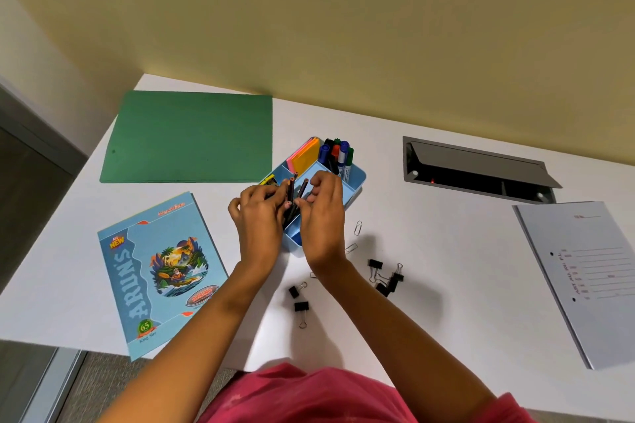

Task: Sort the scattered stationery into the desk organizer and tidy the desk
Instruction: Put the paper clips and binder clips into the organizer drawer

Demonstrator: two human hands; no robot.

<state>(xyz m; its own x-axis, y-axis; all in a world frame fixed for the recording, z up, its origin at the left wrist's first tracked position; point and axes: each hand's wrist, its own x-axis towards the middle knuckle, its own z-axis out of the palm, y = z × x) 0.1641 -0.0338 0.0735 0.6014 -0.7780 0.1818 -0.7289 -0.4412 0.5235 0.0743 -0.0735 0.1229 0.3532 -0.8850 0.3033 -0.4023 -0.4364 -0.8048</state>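
Green folder (187,137): lies flat, up and to the left of the left hand, well apart from it.
Notebook (161,271): blue picture cover, just left of the left forearm, its lower corner over the desk (446,244) edge.
Left hand (259,216): fingers curled round a bundle of dark pencils (292,192), over the organizer's near-left part.
Pencils: tilted, tips up, lower ends inside a near compartment of the desk organizer (357,182); the hands hide most of their length.
Desk organizer: light blue, under and just beyond both hands, which cover its front.
Yellow item (268,180): in the organizer by the left fingertips, too hidden to name.
Sticky notes (302,154): pink and orange, in a far compartment beyond the hands.
Markers (338,154): upright in the far compartment, beyond the right hand.
Right hand (323,216): curled, thumb and fingertips pinching the same pencils from the right.
Paper clips (358,227): loose, just right of the right wrist.
Binder clips (385,276): black, a cluster right of the right forearm; two more (299,299) between the forearms.
Cable hatch (481,170): grey, lid raised, far right of the hands.
Grey file (584,278): flat at the desk's right edge.
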